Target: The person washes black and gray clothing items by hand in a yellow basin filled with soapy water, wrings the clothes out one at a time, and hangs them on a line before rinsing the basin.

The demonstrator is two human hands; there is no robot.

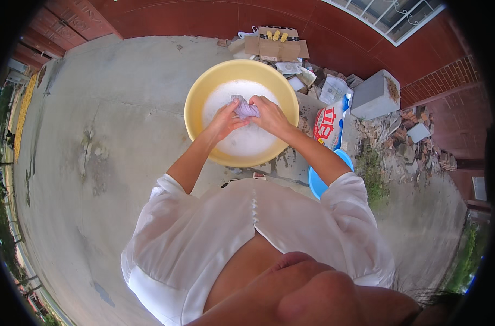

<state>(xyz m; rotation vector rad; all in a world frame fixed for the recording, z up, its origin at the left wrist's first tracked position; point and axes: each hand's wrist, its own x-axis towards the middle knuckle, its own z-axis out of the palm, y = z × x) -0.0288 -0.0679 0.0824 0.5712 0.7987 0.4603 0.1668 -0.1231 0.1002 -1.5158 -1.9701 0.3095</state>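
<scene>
A large yellow plastic basin (194, 87) stands on the concrete in front of me, with white suds (247, 142) covering the liquid inside. Over the suds, a bunched, twisted light-purple cloth (244, 108) is between my two hands. My left hand (226, 121) holds its left end, thumb on top and the other fingers spread below. My right hand (270, 116) grips its right end with bent fingers. The underside of the cloth is hidden, so whether it touches the suds is unclear.
Right of the basin lie a detergent bag (330, 124) bearing writing and a blue basin (317, 183), partly under my right forearm. Beyond are a cardboard box (274, 51) with yellow items on top, a pale block (374, 98) and brick rubble (410, 138). A red wall (182, 18) runs behind.
</scene>
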